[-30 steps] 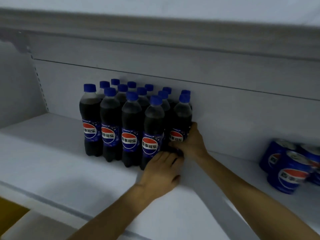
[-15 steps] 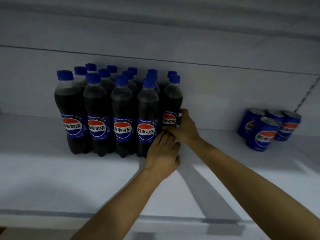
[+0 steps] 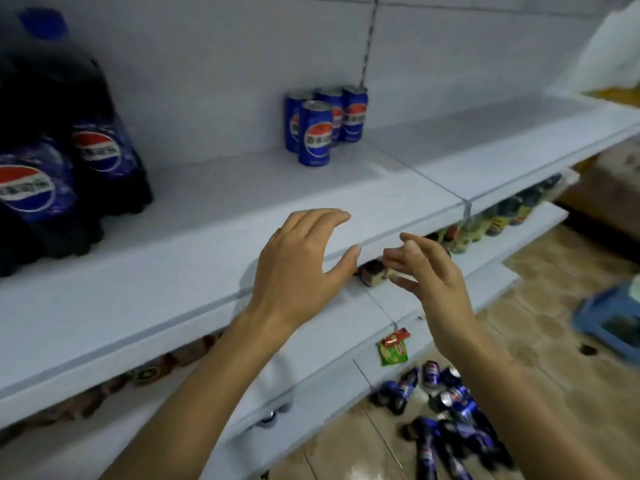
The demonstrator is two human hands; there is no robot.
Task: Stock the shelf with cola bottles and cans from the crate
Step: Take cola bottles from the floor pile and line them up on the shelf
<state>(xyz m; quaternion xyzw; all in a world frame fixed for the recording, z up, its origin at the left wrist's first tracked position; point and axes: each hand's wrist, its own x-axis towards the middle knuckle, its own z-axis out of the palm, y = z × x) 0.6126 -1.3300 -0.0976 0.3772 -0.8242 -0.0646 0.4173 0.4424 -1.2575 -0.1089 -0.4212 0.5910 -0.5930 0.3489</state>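
**stockr_99:** Right over the front edge of the shelf, both sets of fingers were spread loose and holding nothing. The left hand hovered above the lip, and the right hand was just beside it, off the edge.

**aisle7:** How far along, though?

**stockr_99:** Partway, I'd guess. A block of cola bottles stood at the left, with a small cluster of cans near the back wall, well apart from them. But a heap of bottles and cans lay on the floor by the shelf's foot.

**aisle7:** And the crate?

**stockr_99:** The crate was a blue thing at far right, blurred and cut off, so I couldn't tell what was in it. The bottle block ran off-frame too, so no count. The stuff on the lower shelf was too dim to read.
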